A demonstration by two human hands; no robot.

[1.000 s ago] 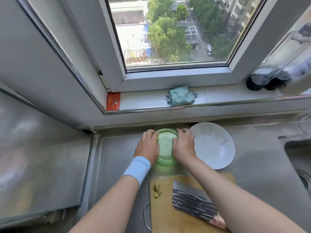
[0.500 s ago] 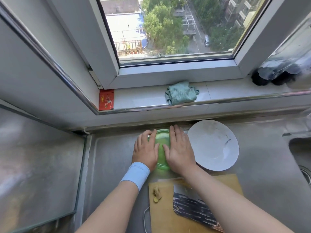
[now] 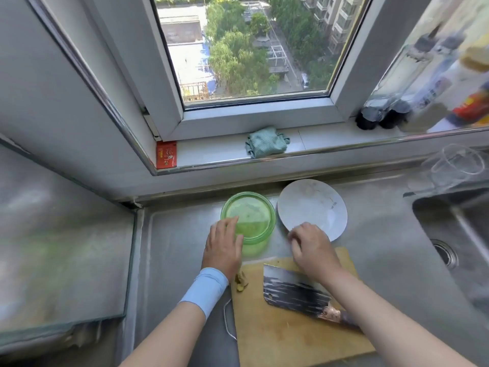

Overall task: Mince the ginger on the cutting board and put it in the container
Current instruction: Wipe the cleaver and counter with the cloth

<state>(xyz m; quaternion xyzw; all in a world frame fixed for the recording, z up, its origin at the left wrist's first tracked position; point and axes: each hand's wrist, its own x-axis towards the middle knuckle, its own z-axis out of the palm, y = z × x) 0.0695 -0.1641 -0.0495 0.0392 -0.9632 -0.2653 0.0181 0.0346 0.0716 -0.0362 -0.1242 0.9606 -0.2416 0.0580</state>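
Left hand [image 3: 225, 250] palm down over the steel counter [image 3: 174, 234], fingers straight and close together, tips laid against the near left rim of the green container [image 3: 251, 215]; pale blue wristband [image 3: 205, 290] on that wrist. Right hand [image 3: 312, 250] also palm down, blurred, fingers loosely curled with nothing visible in them, poised between the near rim of the white plate [image 3: 317, 202] and the far edge of the wooden cutting board [image 3: 291, 337]. Ginger [image 3: 241, 281] in a few small yellowish lumps at the board's far left corner, just beside the left wrist, none of it in the container. Cleaver [image 3: 293, 291] flat on the board to the right of the ginger, handle end passing under the right forearm. Container standing on the counter just left of the plate, beyond the board; lidded or not, unclear. Crumpled teal cloth [image 3: 266, 141] and red packet [image 3: 166, 154] up on the windowsill, sink [image 3: 449, 229] off to the right.
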